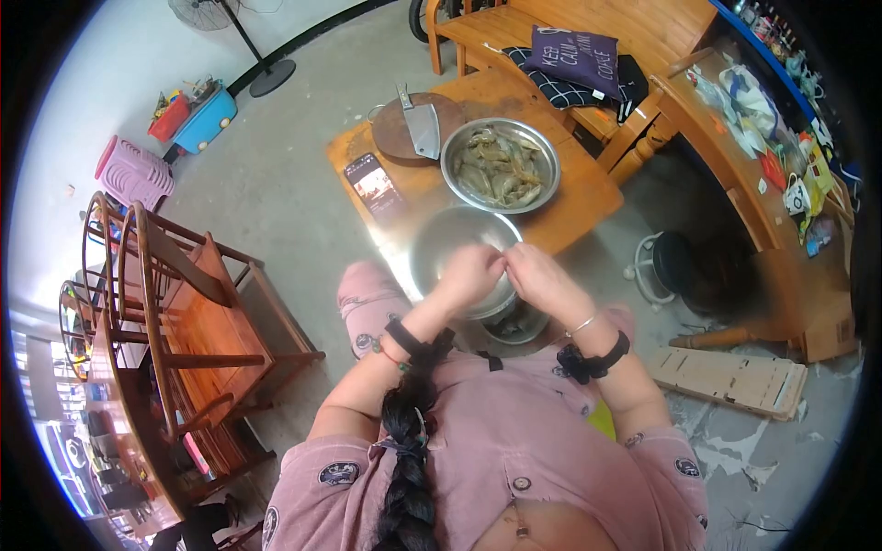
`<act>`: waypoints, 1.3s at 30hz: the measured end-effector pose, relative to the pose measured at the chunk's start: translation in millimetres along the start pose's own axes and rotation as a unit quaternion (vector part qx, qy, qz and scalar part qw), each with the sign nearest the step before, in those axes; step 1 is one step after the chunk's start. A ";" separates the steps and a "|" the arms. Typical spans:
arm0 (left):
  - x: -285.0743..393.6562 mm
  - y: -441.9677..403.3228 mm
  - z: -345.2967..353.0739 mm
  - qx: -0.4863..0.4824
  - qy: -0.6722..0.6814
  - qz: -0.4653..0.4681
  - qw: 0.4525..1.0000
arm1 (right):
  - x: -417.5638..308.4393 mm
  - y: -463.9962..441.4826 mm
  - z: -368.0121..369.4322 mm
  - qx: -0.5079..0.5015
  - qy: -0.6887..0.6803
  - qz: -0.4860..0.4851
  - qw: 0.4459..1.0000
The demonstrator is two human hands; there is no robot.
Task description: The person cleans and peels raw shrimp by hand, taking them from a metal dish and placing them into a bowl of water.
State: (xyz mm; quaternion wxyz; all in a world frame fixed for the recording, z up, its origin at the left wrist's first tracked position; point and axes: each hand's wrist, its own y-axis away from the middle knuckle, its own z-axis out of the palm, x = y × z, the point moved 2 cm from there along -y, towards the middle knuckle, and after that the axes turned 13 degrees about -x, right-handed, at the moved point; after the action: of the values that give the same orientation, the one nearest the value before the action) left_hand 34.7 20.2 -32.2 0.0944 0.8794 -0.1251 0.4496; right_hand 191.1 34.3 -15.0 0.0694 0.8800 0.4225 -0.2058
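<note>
My left hand point(473, 275) and my right hand point(547, 278) meet at the fingertips over a shiny steel bowl point(434, 241). Both are closed in a pinch; whatever lies between the fingers is hidden or too small to name. Just beyond stands a steel basin point(553, 180) holding many raw shrimp point(499, 167). Below my right hand, another metal bowl point(524, 336) shows partly, with dark contents I cannot make out.
On the wooden table point(588, 204) lie a round chopping board point(393, 138), a cleaver point(424, 131) and a lit phone point(374, 186). A black-seated stool point(669, 260) and flat cardboard point(730, 378) are at right. Wooden chairs point(207, 312) stand at left.
</note>
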 end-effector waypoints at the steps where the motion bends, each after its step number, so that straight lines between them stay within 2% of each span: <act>1: -1.8 -2.0 -0.8 0.006 0.015 0.006 1.000 | 0.3 0.2 -1.6 0.000 0.000 0.001 1.000; 4: 4.8 -4.5 -5.7 -0.018 0.059 -0.032 0.998 | 0.0 2.4 -6.4 -0.006 -0.015 -0.005 1.000; 9: 5.3 -9.8 -6.0 -0.011 0.040 -0.050 0.998 | -1.5 2.1 -7.4 0.025 -0.004 -0.017 1.000; 11: 4.2 -9.7 -7.4 -0.049 0.199 -0.139 0.969 | 1.2 1.7 -4.5 0.028 -0.013 -0.018 0.999; 18: -15.3 -12.1 -2.3 -0.065 0.342 -0.151 0.925 | -0.2 0.8 -5.3 0.024 -0.017 -0.049 0.998; 22: -19.3 -14.3 -7.0 -0.094 0.289 -0.145 0.942 | -1.3 0.2 -8.3 0.015 -0.018 -0.054 0.998; 25: -15.8 -11.8 -11.1 -0.121 0.250 -0.153 0.948 | 0.2 -0.7 -11.4 -0.002 0.034 -0.066 0.997; 27: -15.5 -9.5 -11.4 -0.133 0.338 -0.159 0.918 | 1.1 -0.8 -13.7 -0.002 0.067 -0.090 0.994; 28: -15.4 -9.2 -10.9 -0.135 0.338 -0.159 0.918 | 1.8 -0.8 -14.3 -0.003 0.067 -0.088 0.994; 30: -15.3 -8.2 -7.7 -0.135 0.466 -0.178 0.856 | 2.2 -0.2 -15.7 0.022 0.074 -0.100 0.992; 34: -18.4 -7.6 -5.4 -0.136 0.481 -0.183 0.847 | 5.6 -1.7 -16.8 0.032 0.059 -0.106 0.992; 35: -23.8 -10.4 -4.4 -0.123 0.268 -0.055 0.954 | 8.9 -2.5 -14.1 0.029 0.032 -0.097 0.994; 36: -14.9 -9.7 -7.7 -0.101 0.035 0.077 0.991 | 11.8 -3.2 -12.2 0.025 0.004 -0.087 0.996; 37: -11.1 -10.1 -7.1 -0.101 0.035 0.077 0.991 | 14.2 -3.6 -11.4 0.025 0.004 -0.087 0.996; 39: 0.7 -10.5 -9.3 -0.023 -0.068 0.042 0.997 | 19.1 -4.7 -10.3 0.009 -0.003 -0.060 0.998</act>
State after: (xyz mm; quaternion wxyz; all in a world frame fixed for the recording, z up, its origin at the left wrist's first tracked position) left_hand 31.1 32.7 -26.8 0.0864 0.8997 -0.1782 0.3890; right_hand 201.2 53.9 -13.5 0.0504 0.8528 0.4727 -0.2162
